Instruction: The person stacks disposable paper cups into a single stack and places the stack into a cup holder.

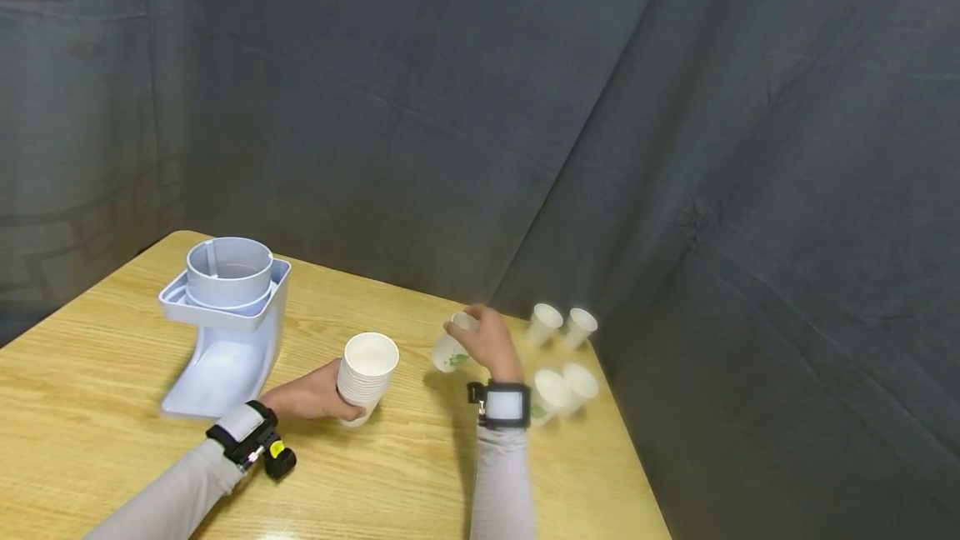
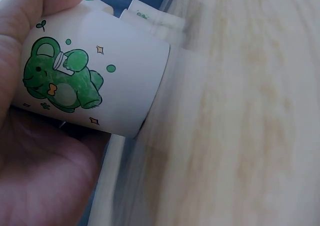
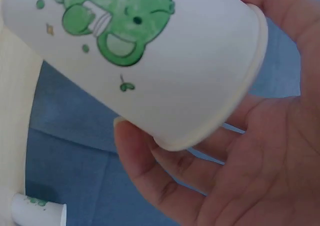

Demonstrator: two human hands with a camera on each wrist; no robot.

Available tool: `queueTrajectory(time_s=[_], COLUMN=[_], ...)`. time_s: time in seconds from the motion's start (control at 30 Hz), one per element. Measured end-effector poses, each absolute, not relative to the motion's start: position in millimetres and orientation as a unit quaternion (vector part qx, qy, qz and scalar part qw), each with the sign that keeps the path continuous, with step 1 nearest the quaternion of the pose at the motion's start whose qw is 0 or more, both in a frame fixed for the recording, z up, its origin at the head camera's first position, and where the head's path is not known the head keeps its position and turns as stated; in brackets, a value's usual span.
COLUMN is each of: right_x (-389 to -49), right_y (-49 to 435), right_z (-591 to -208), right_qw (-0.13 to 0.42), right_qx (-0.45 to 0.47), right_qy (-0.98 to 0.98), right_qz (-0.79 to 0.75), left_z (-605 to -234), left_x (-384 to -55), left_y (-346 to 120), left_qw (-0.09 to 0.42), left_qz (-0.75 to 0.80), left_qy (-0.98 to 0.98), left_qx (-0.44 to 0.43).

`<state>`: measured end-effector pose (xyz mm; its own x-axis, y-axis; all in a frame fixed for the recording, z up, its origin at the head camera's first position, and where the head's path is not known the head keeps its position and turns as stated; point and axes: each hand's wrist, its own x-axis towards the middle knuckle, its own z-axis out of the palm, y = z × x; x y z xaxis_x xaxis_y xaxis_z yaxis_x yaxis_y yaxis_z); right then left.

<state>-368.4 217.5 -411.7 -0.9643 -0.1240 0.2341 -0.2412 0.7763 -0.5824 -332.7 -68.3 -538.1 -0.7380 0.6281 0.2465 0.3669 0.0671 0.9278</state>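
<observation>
In the head view my left hand (image 1: pixel 318 392) grips a stack of white paper cups (image 1: pixel 368 373) slightly above the wooden table, their open ends up. The left wrist view shows a green bear print on the stack's outermost cup (image 2: pixel 75 76). To the right, my right hand (image 1: pixel 491 344) holds a single paper cup (image 1: pixel 448 350) near its rim, tilted over the table. That cup (image 3: pixel 195 81) has the same green bear in the right wrist view, with fingers (image 3: pixel 175 181) curled round its rim end.
Several upright paper cups (image 1: pixel 545 322) stand near the table's right edge, partly blurred. At the left is a pale blue plastic stand (image 1: pixel 225 373) with a round holder (image 1: pixel 229 273) on top. A dark grey curtain (image 1: pixel 420 123) hangs behind the table (image 1: pixel 360 498).
</observation>
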Motion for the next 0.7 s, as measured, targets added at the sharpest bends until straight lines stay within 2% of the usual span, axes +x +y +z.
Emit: queueTrajectory(time_s=[0.33, 0.7], right_x=[-356.7, -338.7], right_y=[197.8, 179.7], right_z=[-394.1, -380.1], right_qw=[0.141, 0.199], right_qx=[0.110, 0.172], right_qy=[-0.899, -0.864], right_qz=[0.399, 0.430], left_z=[-539.2, -539.6], left_x=[-333.1, -333.7], left_y=[-69.2, -69.5], left_qw=[0.109, 0.114], left_qz=[0.587, 0.591], left_qy=[0.727, 0.722], left_qx=[0.339, 0.341])
